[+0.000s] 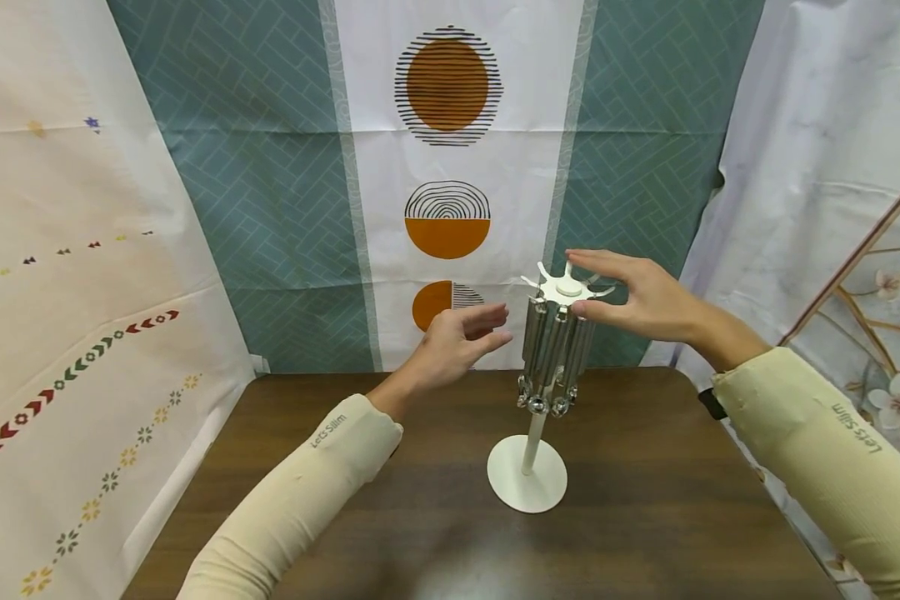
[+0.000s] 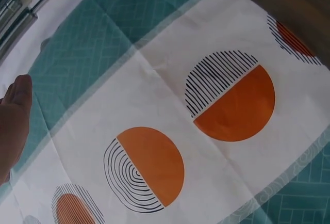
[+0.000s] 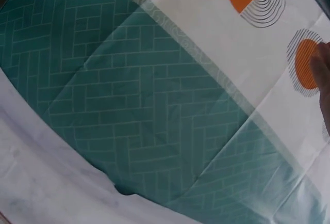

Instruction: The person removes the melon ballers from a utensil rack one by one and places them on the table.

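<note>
A white stand (image 1: 533, 446) with a round base stands upright on the brown table. Its top is a white ring of curved hooks (image 1: 567, 288). Several shiny metal pieces (image 1: 551, 350) with long shafts and rounded lower ends hang from it; their exact kind is unclear. My right hand (image 1: 640, 293) is at the right side of the hooks, thumb in front and fingers behind, spread apart; firm contact cannot be made out. To the left of the hanging pieces, my left hand (image 1: 457, 339) is held in the air with bent, loose fingers and nothing in it.
The brown table (image 1: 307, 500) lies below both hands. Behind it hangs a green and white cloth (image 1: 270, 208) with orange circles. A patterned cloth (image 1: 82, 292) hangs at the left and a flowered one (image 1: 832, 250) at the right.
</note>
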### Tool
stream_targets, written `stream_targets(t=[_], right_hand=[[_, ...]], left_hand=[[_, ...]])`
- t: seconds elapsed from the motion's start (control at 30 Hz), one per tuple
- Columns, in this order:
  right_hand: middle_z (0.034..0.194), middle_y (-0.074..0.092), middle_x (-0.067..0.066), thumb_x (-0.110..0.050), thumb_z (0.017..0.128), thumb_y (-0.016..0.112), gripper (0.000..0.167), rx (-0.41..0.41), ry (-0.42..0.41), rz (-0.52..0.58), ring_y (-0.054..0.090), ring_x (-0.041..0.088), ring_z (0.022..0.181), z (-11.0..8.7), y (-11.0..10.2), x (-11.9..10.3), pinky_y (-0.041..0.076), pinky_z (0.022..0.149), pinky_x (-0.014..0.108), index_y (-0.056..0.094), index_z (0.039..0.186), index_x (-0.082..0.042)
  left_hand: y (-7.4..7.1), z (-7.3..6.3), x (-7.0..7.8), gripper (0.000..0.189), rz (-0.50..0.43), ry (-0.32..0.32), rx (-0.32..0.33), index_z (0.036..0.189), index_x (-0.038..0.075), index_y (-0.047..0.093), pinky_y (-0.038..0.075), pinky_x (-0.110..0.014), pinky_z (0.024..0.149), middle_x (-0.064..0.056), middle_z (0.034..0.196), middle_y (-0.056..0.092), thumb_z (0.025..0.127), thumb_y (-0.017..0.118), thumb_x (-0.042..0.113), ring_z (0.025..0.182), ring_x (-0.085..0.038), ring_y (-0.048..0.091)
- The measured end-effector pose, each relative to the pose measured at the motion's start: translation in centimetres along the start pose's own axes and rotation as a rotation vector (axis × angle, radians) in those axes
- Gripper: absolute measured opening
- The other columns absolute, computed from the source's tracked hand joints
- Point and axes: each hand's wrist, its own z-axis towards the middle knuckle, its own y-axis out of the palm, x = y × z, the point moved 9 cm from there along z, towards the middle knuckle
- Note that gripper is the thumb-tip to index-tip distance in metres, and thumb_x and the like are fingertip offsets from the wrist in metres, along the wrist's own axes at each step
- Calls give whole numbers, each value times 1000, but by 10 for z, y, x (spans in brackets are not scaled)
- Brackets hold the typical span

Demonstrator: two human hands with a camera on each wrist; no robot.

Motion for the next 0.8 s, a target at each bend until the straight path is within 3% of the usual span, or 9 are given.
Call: stream_targets(t=[0.23, 0.47, 0.6, 0.8], right_hand=[[150, 48, 13, -21, 93, 70, 58, -13, -21, 93, 40, 36, 140, 0, 1, 7, 35, 106, 64, 51, 146, -8], [149, 49, 12, -17, 94, 70, 55, -21, -4, 150, 39, 35, 140, 0, 1, 11, 33, 107, 66, 53, 145, -9], [150, 48, 12, -18, 94, 69, 54, -33, 10, 172, 38, 36, 141, 0, 3, 14, 32, 106, 68, 53, 145, -8], [150, 49, 10, -15, 96, 67, 48, -28, -35, 170, 39, 35, 140, -1, 5, 13, 35, 103, 67, 57, 141, -5]], left_hand=[[8, 5, 2, 39, -97, 33, 21, 131, -5, 62, 53, -29, 93, -18, 127, 66, 94, 70, 6, 113, -28, 66], [22, 12, 3, 36, -181, 63, -3, 128, -7, 63, 53, -28, 92, -19, 124, 67, 94, 68, 1, 111, -27, 67], [31, 14, 4, 32, -189, 97, -11, 126, -7, 64, 54, -28, 92, -20, 121, 68, 94, 66, -1, 109, -26, 68], [36, 16, 6, 28, -129, 134, 11, 122, -8, 66, 54, -26, 89, -21, 116, 70, 94, 66, -3, 105, -25, 68]])
